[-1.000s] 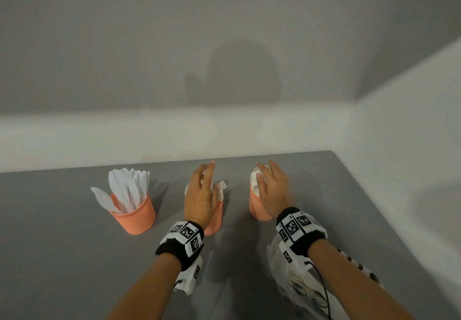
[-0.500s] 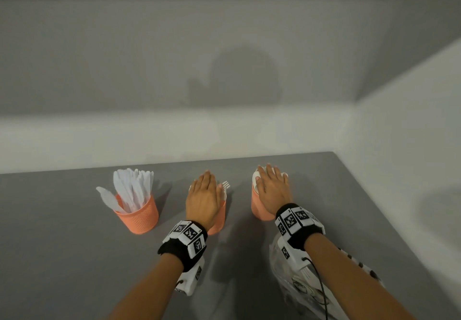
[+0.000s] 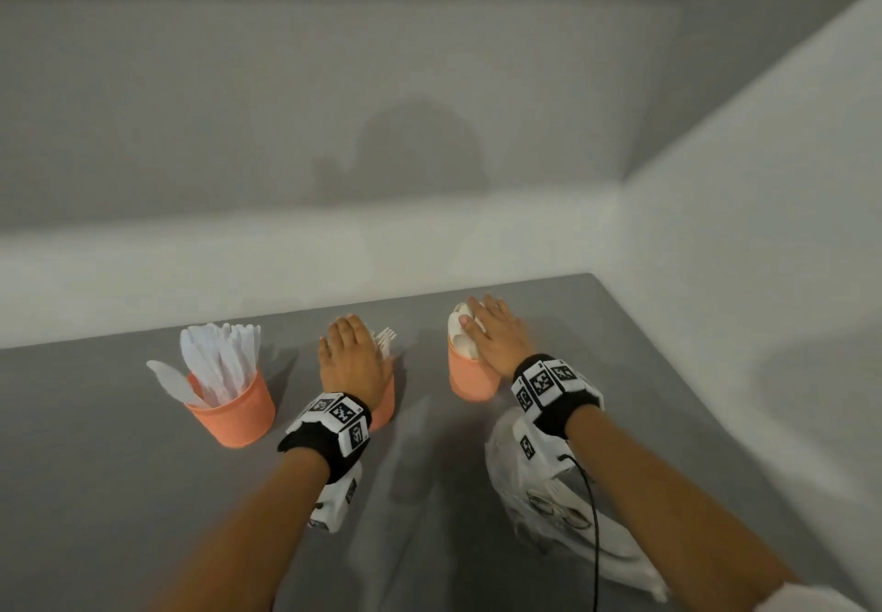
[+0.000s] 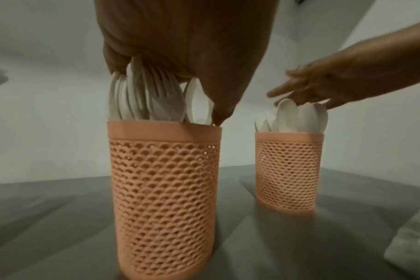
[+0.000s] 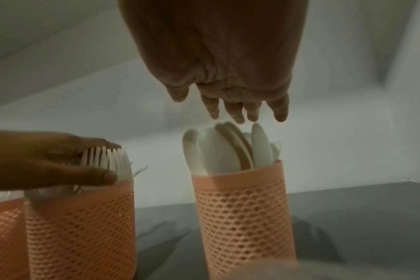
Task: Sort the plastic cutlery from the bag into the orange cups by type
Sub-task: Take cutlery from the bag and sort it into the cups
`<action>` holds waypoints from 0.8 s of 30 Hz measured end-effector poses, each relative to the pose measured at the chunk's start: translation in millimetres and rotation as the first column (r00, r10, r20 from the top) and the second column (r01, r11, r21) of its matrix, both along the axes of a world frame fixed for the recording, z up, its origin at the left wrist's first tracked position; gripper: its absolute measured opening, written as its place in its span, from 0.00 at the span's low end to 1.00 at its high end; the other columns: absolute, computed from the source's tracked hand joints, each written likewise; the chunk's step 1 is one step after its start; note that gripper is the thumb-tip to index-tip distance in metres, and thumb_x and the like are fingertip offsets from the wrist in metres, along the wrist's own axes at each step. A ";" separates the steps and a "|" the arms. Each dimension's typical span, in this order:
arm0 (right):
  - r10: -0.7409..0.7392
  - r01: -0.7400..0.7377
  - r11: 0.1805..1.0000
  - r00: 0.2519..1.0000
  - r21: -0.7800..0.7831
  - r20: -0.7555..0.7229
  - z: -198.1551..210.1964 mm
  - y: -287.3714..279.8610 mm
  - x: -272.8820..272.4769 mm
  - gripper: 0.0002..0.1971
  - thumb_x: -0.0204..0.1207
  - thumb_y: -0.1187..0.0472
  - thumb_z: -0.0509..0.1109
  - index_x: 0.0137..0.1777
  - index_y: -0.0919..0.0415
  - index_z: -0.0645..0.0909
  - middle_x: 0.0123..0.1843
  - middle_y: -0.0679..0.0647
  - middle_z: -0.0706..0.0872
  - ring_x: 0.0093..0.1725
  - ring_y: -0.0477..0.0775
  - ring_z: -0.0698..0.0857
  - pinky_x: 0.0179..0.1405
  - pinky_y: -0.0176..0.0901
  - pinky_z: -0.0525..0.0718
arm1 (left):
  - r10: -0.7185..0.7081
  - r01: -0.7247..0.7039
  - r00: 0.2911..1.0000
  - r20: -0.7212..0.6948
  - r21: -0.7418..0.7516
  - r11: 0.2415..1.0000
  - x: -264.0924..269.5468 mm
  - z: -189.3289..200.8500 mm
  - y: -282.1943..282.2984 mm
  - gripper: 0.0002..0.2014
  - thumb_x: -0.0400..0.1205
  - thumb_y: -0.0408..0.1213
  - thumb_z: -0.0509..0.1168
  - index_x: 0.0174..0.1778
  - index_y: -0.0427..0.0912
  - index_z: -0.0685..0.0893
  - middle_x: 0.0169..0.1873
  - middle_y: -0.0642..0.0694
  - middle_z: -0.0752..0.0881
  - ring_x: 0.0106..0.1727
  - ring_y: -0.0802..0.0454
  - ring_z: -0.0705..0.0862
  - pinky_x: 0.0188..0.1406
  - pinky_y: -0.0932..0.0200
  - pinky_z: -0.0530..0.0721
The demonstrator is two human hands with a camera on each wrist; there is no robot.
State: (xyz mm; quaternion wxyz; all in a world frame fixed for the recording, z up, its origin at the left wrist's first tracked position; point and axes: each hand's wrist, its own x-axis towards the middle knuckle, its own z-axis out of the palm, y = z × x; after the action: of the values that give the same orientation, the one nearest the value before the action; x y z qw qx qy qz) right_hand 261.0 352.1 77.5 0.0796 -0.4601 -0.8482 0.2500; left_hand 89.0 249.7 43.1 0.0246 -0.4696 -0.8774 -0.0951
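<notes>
Both hands lie flat with straight fingers and hold nothing. From the head view, the left hand (image 3: 351,356) rests on the forks (image 3: 385,340) in the middle cup (image 3: 383,401). The right hand (image 3: 496,337) rests on the spoons (image 3: 460,331) in the right cup (image 3: 470,380). The hands are well apart, one on each cup. The left cup (image 3: 234,413) holds the knives (image 3: 219,363), and no hand is near it. The bag (image 3: 549,497) lies flat on the grey table (image 3: 95,492), under the right arm. It looks nearly empty, but I cannot tell what is left in it.

From the left wrist, the palm (image 4: 187,47) presses on the fork tips, and the thumb touches the cup rim. The spoon cup stands just beside it, with the other hand's fingers (image 4: 297,85) on the spoon tops.

From the right wrist, the fingertips (image 5: 237,113) sit just at the spoon tops. I cannot tell if they all touch.

What could go wrong? The cups are tall and thin. A hard or sideways push could tip one over and spill the cutlery. The thin fork tips could also bend under the palm.

I count three orange cups, one bag and two hands. There is one kind of cutlery in each cup. The pieces are packed too close to count.
</notes>
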 end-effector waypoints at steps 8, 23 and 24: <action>-0.094 0.080 0.995 0.965 -0.067 -0.246 34.2 -19.6 63.2 0.14 0.81 0.58 0.64 0.34 0.60 0.79 0.33 0.58 0.84 0.34 0.58 0.82 0.39 0.45 0.79 | -0.295 0.240 0.948 0.119 0.338 0.910 28.2 33.4 -4.3 0.37 0.81 0.46 0.61 0.81 0.34 0.51 0.80 0.31 0.53 0.82 0.36 0.53 0.80 0.43 0.53; 0.094 -0.004 0.983 0.869 -0.183 0.486 -54.9 -97.4 148.3 0.29 0.78 0.54 0.66 0.79 0.52 0.63 0.78 0.56 0.69 0.76 0.59 0.70 0.74 0.50 0.66 | -0.373 0.469 0.692 0.619 0.008 0.883 150.3 -27.8 -24.2 0.20 0.75 0.35 0.68 0.64 0.44 0.79 0.65 0.38 0.71 0.68 0.40 0.73 0.67 0.57 0.70; 0.086 -0.009 0.987 0.876 -0.163 0.474 -58.4 -100.5 150.2 0.30 0.80 0.53 0.64 0.80 0.51 0.60 0.80 0.55 0.67 0.78 0.59 0.67 0.77 0.50 0.63 | -0.346 0.476 0.682 0.644 -0.032 0.879 150.9 -30.1 -26.7 0.23 0.76 0.33 0.67 0.68 0.44 0.76 0.65 0.37 0.72 0.67 0.40 0.75 0.66 0.57 0.72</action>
State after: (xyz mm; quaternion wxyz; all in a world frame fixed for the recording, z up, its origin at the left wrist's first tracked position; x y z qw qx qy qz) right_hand 411.3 251.6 19.1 -0.1750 -0.4914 -0.8304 0.1956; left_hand 239.9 223.0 13.0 -0.3337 -0.5973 -0.7116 -0.1598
